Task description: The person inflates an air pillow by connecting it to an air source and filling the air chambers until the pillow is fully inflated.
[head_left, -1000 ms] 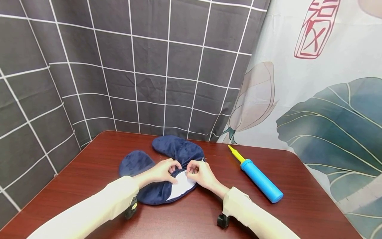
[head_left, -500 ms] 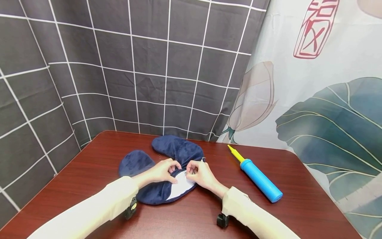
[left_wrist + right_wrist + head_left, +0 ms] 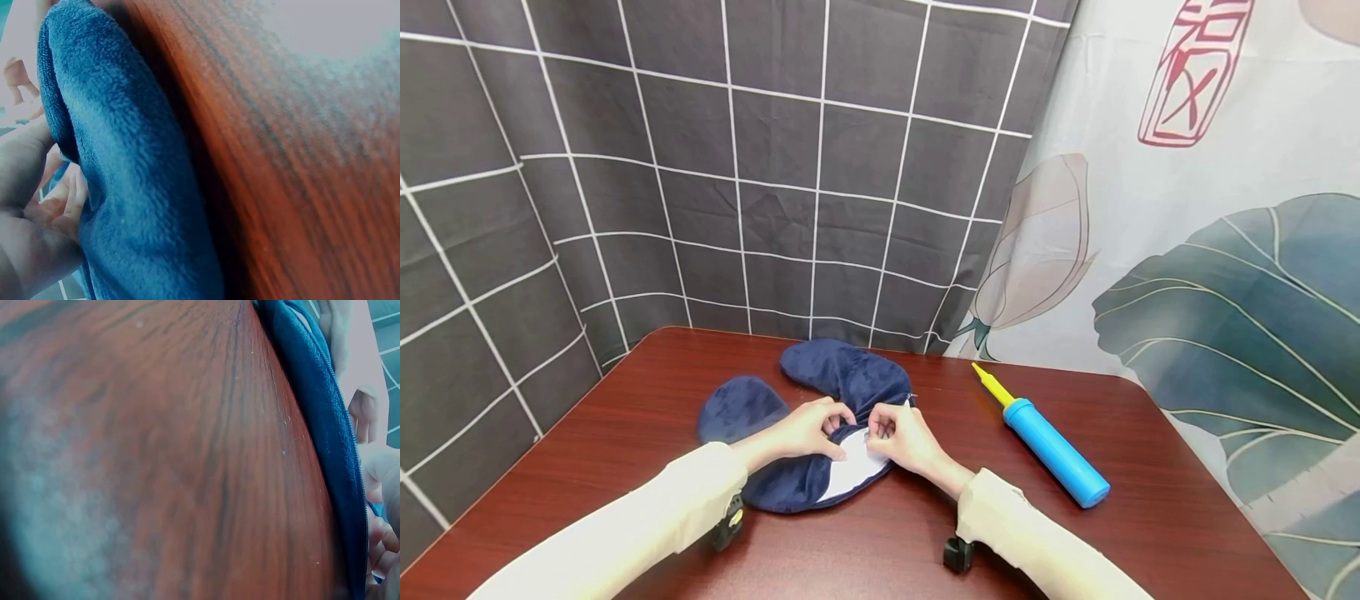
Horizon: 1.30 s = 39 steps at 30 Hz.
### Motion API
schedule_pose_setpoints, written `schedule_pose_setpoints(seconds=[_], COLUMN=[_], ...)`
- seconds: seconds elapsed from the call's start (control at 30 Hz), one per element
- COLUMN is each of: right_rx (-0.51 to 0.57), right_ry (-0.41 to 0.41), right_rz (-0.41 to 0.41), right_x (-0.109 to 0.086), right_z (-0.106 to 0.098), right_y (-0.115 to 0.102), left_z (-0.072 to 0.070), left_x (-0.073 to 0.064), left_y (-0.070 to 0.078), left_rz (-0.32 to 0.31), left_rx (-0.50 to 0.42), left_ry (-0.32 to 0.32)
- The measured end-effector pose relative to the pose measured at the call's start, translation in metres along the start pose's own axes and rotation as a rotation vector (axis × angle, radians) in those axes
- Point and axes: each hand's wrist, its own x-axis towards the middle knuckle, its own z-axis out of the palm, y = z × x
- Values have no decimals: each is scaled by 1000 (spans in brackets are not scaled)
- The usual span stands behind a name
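A navy plush U-shaped neck pillow (image 3: 842, 371) lies on the table in the head view, its zipped cover parted at the near side. White inner material (image 3: 852, 471) shows through that opening. My left hand (image 3: 811, 429) grips the opening's edge from the left, thumb over the white part. From the right, my right hand (image 3: 908, 437) pinches a small spot at the white part's upper edge; the fingers hide what exactly is pinched. In the right wrist view a zipper (image 3: 350, 422) runs along the cover's rim. Blue plush (image 3: 134, 162) fills much of the left wrist view.
A blue hand pump (image 3: 1056, 454) with a yellow nozzle (image 3: 992, 386) lies right of the pillow on the reddish-brown table (image 3: 880, 550). A dark grid-patterned curtain (image 3: 775, 167) and a floral white cloth (image 3: 1120, 208) hang behind the table.
Both hands keep nearly the same place and grip. A pale pointed bit behind the right hand's knuckles shows slightly more now; the pillow and pump stay put.
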Motion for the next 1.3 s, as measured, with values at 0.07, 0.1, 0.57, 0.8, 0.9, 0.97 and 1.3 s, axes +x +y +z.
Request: schedule_pose_setpoints(seconds=[0.07,0.1,0.57,0.8,0.9,0.97,1.3], right_rx=[-15,-23,-100,-84,-84,-93,-86], right_ry=[-7,-11,-32,-18,-16,-18,-62], right_rz=[1,2,7,4,13,17,-27], right_x=[0,0,0,-3,-3,-2,0], right_z=[1,1,-1,-2,-2,-2,-6], right_y=[0,0,-4,0,0,-1,0], left_z=[0,0,0,0,0,0,-1], left_x=[0,0,-2,-2,-1,-1,0], left_y=[0,1,1,2,1,1,0], left_rz=[-2,-2,-2,8,7,7,0], left_rx=[-1,-2,-8,-7,-3,1,-4], left_ry=[0,0,0,1,-1,-4,-15])
